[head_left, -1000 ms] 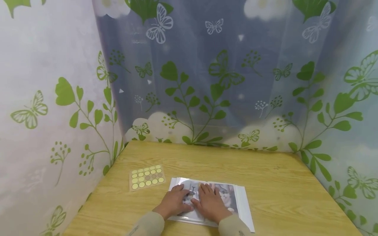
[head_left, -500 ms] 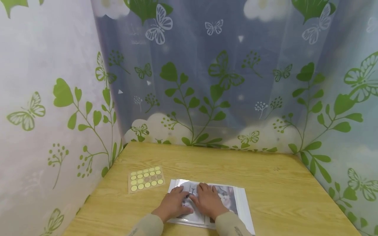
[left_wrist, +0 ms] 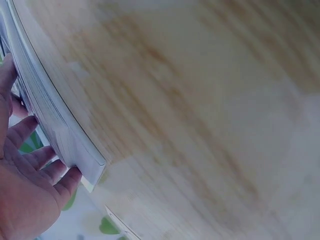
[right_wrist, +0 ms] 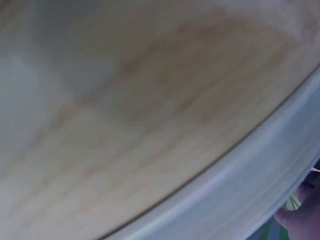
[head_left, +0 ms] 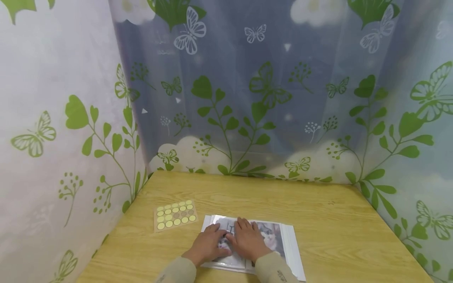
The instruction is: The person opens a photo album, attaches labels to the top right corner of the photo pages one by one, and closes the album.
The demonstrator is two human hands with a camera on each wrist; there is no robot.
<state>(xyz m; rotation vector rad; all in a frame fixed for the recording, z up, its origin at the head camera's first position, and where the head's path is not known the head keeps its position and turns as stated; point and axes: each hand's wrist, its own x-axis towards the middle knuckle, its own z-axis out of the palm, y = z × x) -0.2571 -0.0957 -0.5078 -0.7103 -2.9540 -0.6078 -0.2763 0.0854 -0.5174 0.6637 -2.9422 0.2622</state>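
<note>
An open photo album (head_left: pixel 296 251) with white page edges lies on the wooden table. On its right page is a cat photo (head_left: pixel 270 237); my hands partly cover the picture on the left page. My left hand (head_left: pixel 208 244) rests on the left page, fingers spread. Close beside it, my right hand (head_left: pixel 249 239) lies over the middle of the album with its fingers pointing away from me. In the left wrist view, the left fingertips touch the thick stack of pages (left_wrist: pixel 50 115). Only part of the right hand (right_wrist: pixel 304 220) shows beyond the album's edge in the right wrist view.
A sheet of round yellow stickers (head_left: pixel 175 215) lies left of the album, with a few of its circles bare. Cloth walls (head_left: pixel 233 98) printed with leaves and butterflies enclose the wooden table (head_left: pixel 339 220) at the back and both sides.
My right hand has shifted slightly left and away from me over the pages, showing more of the cat photo. The left hand has stayed nearly in place.
</note>
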